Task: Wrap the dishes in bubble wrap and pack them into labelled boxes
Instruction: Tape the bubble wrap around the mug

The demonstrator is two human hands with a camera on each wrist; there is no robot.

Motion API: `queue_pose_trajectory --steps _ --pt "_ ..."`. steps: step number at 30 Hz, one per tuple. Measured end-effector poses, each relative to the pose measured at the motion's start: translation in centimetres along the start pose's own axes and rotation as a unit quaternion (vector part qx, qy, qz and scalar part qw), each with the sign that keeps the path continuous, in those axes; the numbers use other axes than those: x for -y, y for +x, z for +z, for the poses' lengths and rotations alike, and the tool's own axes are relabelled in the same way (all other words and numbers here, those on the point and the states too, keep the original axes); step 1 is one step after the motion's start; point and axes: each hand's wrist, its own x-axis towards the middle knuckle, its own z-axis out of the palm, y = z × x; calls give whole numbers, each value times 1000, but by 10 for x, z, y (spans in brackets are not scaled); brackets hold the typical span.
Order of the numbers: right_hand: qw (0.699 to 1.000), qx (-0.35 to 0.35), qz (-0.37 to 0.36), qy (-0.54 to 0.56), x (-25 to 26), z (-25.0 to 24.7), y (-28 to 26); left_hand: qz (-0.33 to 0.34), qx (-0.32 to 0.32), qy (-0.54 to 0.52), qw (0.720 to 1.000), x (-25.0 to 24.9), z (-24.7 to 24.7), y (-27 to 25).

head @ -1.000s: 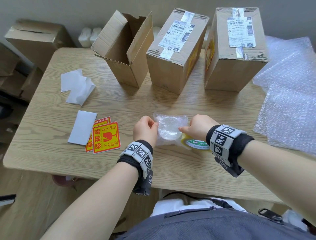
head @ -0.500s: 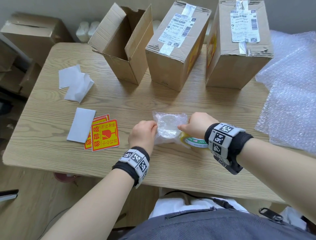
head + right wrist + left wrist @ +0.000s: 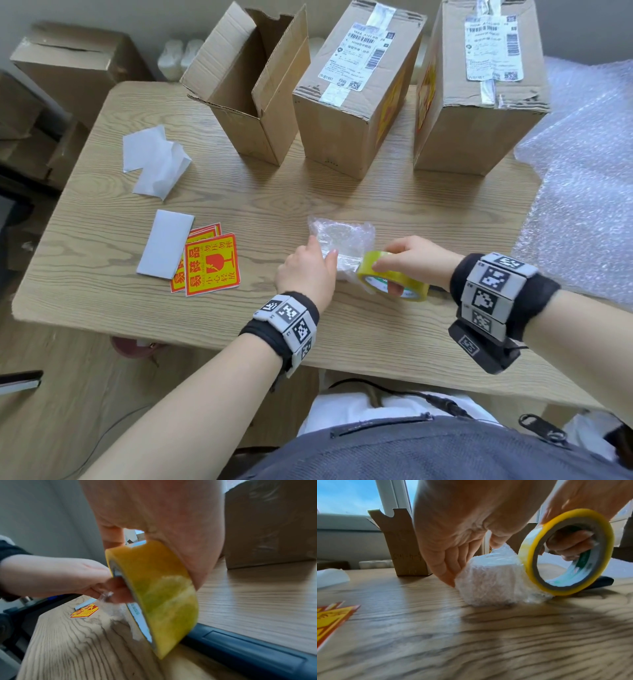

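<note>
A dish bundled in bubble wrap (image 3: 342, 236) (image 3: 488, 582) lies on the wooden table (image 3: 376, 202). My left hand (image 3: 308, 270) (image 3: 453, 527) holds its near left side: the fingers lie along the side and the thumb pinches the gathered wrap on top. My right hand (image 3: 414, 257) (image 3: 154, 507) grips a yellow tape roll (image 3: 394, 281) (image 3: 606, 524) (image 3: 163, 595), fingers through the core, thumb on the outer face. The roll stands tilted on its edge against the bundle's right side. The dish itself is hidden by the wrap.
An open cardboard box (image 3: 253, 92) and two taped, labelled boxes (image 3: 356, 85) (image 3: 479, 85) stand at the back. Red-and-yellow fragile stickers (image 3: 210, 263) and white backing papers (image 3: 154, 161) lie left. Bubble wrap sheets (image 3: 582, 188) cover the right. A dark blue tool (image 3: 248, 642) lies under the roll.
My right hand has lifted the tape roll from lying flat to tilted on edge beside the bundle. My left hand slid down to the bundle's near left side.
</note>
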Motion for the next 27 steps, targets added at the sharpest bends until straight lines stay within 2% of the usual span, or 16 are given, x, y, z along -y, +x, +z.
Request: queue_pose_trajectory --steps 5,12,22,24,27 --pt "1000 5 -13 -18 2 5 3 -49 40 -38 997 -17 8 4" --pt "997 -30 41 -52 -8 16 9 -53 40 -44 997 -19 14 3" --pt "999 -25 39 -1 -15 17 17 -29 54 -77 995 -15 11 1" --pt "999 -44 25 3 -20 16 16 -15 50 -85 995 -13 10 4" --pt "991 -124 26 43 -36 0 15 11 53 -60 997 -5 3 12"
